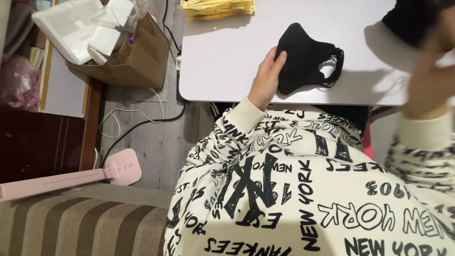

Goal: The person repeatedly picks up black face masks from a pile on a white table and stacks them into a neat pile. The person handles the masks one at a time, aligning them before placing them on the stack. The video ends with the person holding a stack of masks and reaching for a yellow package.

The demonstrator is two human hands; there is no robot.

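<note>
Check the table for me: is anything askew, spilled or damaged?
Nothing is spilled or visibly damaged. The black mask lies folded near the table edge, its ear loops bunched at one end, under the left hand. The right hand is raised and blurred. The yellow stack is slightly fanned.

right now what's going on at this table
A person in a cream printed sweatshirt sits at a white table. Their left hand rests on the edge of a black face mask lying flat near the table's front edge. Their right hand is raised and blurred, near something dark at the upper right. Yellow papers sit at the far edge.
</note>
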